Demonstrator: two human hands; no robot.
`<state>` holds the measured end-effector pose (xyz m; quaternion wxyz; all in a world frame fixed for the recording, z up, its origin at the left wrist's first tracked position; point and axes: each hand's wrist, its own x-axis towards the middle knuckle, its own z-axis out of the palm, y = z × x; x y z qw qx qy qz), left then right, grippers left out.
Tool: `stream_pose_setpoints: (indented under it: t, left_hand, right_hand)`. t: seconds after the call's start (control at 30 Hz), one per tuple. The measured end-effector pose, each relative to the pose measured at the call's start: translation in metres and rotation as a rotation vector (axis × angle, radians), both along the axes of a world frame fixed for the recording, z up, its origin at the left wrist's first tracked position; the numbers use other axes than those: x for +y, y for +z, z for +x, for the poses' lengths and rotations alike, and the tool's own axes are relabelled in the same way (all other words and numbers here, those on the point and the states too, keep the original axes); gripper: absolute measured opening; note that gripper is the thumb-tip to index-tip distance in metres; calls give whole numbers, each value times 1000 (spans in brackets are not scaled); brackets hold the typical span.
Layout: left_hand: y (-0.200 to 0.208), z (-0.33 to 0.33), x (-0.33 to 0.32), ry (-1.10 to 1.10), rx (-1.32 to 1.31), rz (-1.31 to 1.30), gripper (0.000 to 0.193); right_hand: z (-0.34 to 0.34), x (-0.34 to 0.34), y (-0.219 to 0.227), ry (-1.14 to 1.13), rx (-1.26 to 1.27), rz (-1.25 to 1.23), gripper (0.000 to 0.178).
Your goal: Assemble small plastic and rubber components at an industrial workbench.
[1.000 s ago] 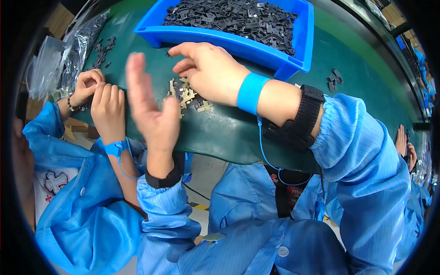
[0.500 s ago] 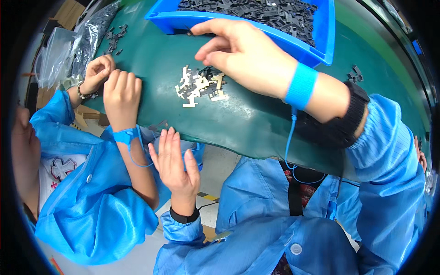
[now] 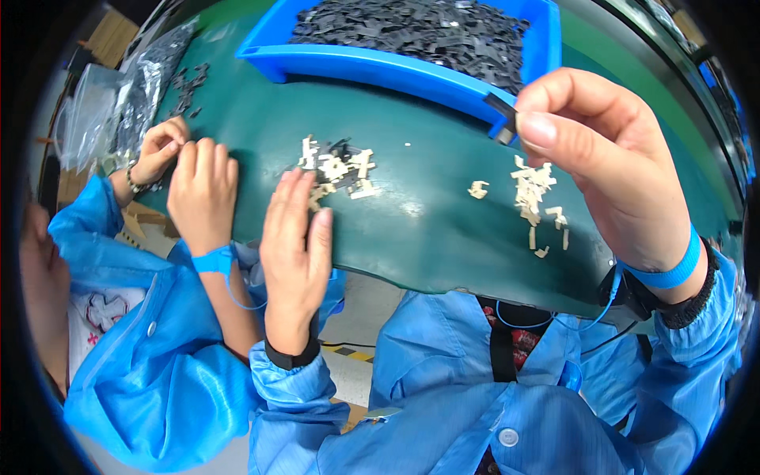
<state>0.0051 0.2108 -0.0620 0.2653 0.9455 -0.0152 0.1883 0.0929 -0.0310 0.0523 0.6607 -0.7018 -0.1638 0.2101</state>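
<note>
Between thumb and index finger, my right hand pinches a small black plastic part. It is raised near the right corner of the blue bin, which is full of similar black parts. My left hand is open, its fingers stretched out. Its fingertips reach the near left side of a mixed pile of cream and black plastic pieces and cover some of it. Left of my right wrist lies a loose heap of cream pieces, with a single cream piece to its left.
A green mat covers the table. At the left, a co-worker's hands are close together over the table edge. Beyond them are scattered black parts and clear plastic bags. A blue corded wrist strap circles my right wrist.
My right hand has swung right and nearer, away from the bin's left front. My left hand has moved forward onto the pile's edge. The cream heap at right has come into view.
</note>
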Motion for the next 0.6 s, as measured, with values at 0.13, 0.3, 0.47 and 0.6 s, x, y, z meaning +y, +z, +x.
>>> stream_pose_setpoints:
  t: [0.13, 0.3, 0.47, 0.6]
  left_hand:
    - [-14, 8, 4, 68, -118, -100, 32]
    - [2, 2, 12, 144, -202, -235, 33]
    - [-21, 19, -5, 148, -305, -195, 33]
    - [-25, 11, -3, 226, -465, -314, 27]
  right_hand:
    - [-6, -30, -1, -61, -14, -60, 13]
    - [-30, -69, 5, -194, 16, -65, 12]
    - [-58, -130, -21, -245, -347, -298, 8]
    - [-80, -152, -29, -374, -402, -396, 10]
